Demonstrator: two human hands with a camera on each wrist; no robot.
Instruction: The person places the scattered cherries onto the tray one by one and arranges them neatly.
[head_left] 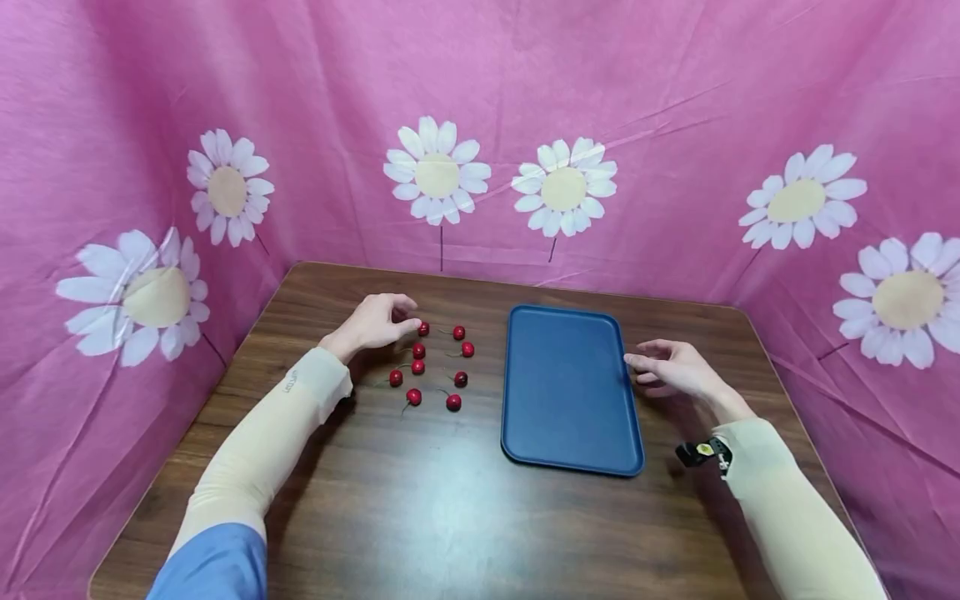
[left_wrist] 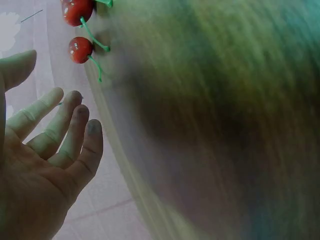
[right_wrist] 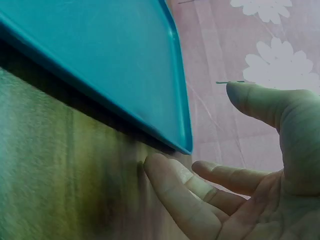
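Left hand (head_left: 372, 322) empty, near the red cherries (head_left: 417, 367)

They lie scattered left of the blue tray (head_left: 566, 392) — the left hand's fingers are relaxed and slightly parted. Just right of the tray's rim is the right hand (head_left: 682, 369), loosely spread — nothing in it. Beneath the tray is a wooden surface (head_left: 360, 517); beyond it, pink flowered cloth (head_left: 510, 75).

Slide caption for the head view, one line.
Left hand by the cherries, right hand by the tray, over a wooden table.
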